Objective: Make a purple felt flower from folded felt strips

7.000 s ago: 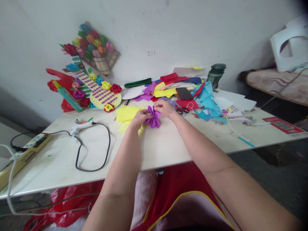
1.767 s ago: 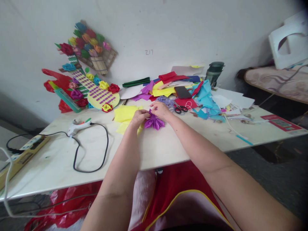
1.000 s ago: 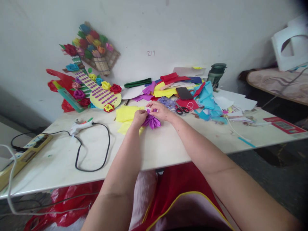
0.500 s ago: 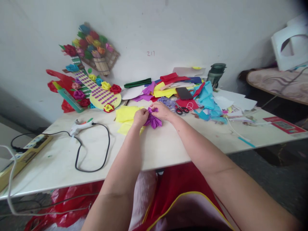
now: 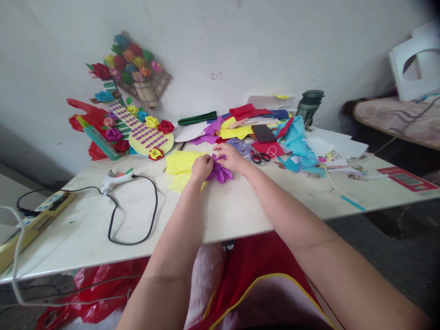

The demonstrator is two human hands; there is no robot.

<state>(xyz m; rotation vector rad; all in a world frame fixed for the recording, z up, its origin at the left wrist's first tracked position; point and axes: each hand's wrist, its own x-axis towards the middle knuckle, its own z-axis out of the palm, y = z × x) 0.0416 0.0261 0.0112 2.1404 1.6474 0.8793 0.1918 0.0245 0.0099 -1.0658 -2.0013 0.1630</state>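
Note:
A purple crepe-paper flower (image 5: 221,173) is between my two hands above the table. My left hand (image 5: 202,166) is closed on its left side, thumb and fingers pinching the paper. From the right, my right hand (image 5: 229,158) grips the flower's upper part with bent fingers. Some of the gathered petals are hidden behind the fingers. Yellow crepe-paper sheets (image 5: 180,164) lie flat under and beside my left hand. Just right of my right hand are a lilac mesh bundle (image 5: 239,145) and black-handled scissors (image 5: 261,157).
A glue gun (image 5: 117,181) with a looped black cord lies left, near a power strip (image 5: 44,220). Behind stand a paper-flower guitar (image 5: 147,140) and teal tube (image 5: 101,142). Coloured paper, a phone (image 5: 264,133) and a dark bottle (image 5: 309,106) fill the back right.
My right fingers have lifted and shifted slightly on the purple flower. The flower's lower petals are spread a little to the right. My left hand keeps its hold.

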